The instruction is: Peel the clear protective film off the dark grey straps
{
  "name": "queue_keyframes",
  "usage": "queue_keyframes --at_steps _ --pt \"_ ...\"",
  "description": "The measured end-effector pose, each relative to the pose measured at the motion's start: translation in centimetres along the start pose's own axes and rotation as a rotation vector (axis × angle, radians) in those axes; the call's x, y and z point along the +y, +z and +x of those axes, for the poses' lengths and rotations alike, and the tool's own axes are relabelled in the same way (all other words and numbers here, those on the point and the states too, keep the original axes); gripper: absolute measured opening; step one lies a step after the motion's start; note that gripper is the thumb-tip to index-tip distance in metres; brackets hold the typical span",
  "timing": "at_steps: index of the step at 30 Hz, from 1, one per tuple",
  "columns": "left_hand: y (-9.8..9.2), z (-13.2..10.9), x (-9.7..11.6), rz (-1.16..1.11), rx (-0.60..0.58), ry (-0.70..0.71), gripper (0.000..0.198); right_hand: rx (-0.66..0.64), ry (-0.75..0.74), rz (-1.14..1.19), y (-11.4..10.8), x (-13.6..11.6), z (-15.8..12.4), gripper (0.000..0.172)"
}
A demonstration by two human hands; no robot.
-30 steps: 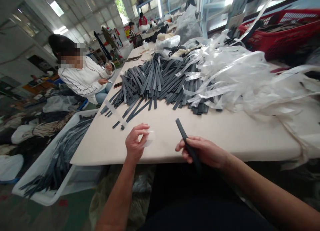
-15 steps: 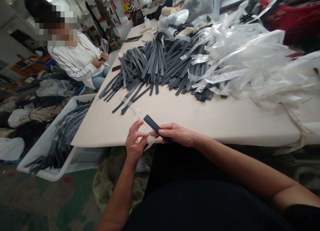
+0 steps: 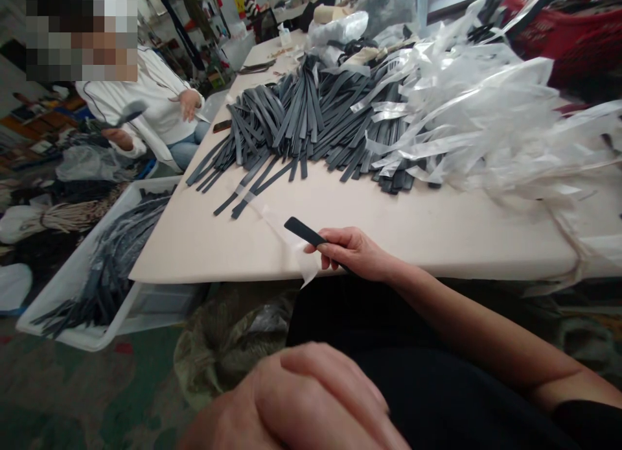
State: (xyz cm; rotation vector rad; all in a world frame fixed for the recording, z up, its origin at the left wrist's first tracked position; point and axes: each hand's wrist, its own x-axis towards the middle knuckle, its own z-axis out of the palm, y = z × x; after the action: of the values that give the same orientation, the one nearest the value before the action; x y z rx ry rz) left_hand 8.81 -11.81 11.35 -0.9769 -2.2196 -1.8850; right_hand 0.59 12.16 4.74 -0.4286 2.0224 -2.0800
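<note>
In the head view my right hand point(image 3: 354, 252) is closed around a dark grey strap point(image 3: 304, 229), holding it slantwise over the table's front edge. The strap's rounded end points to the upper left. A thin whitish film point(image 3: 302, 263) hangs beside these fingers and trails onto the table. Large and close to the camera, my left hand point(image 3: 301, 398) shows its back and bent fingers at the bottom. Its fingers look curled together, with their tips hidden, and I cannot see what they hold. It is apart from the strap.
The pale table point(image 3: 466, 236) bears a heap of grey straps point(image 3: 301, 119) and a pile of clear plastic film point(image 3: 490, 119). A white bin point(image 3: 121, 314) with more straps stands at left. A co-worker in a white jacket point(image 3: 162, 103) sits beyond. A red basket point(image 3: 558, 38) is at back right.
My left hand has left the strap and film and come down close to the camera. The strap in my right hand has tilted flatter. The co-worker's hands have moved apart.
</note>
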Motion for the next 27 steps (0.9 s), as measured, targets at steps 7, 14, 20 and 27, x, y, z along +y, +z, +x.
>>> queue_keyframes --at_steps 7,14,20,27 --pt "1.5 3.0 -5.6 -0.226 0.166 -0.278 0.035 0.048 -0.083 -0.027 -0.7 -1.0 -1.9 0.027" --pt "4.4 1.6 -9.9 -0.662 0.019 -0.954 0.048 -0.005 -0.108 -0.089 -1.1 -0.7 -2.4 0.030" --pt "6.8 1.9 -9.3 -0.810 0.029 -0.990 0.027 -0.020 -0.153 -0.123 -0.9 -0.2 -2.5 0.029" --pt "7.8 2.7 -10.3 -0.882 0.336 -0.880 0.030 0.214 -0.061 -0.186 -1.3 -1.2 -4.7 0.032"
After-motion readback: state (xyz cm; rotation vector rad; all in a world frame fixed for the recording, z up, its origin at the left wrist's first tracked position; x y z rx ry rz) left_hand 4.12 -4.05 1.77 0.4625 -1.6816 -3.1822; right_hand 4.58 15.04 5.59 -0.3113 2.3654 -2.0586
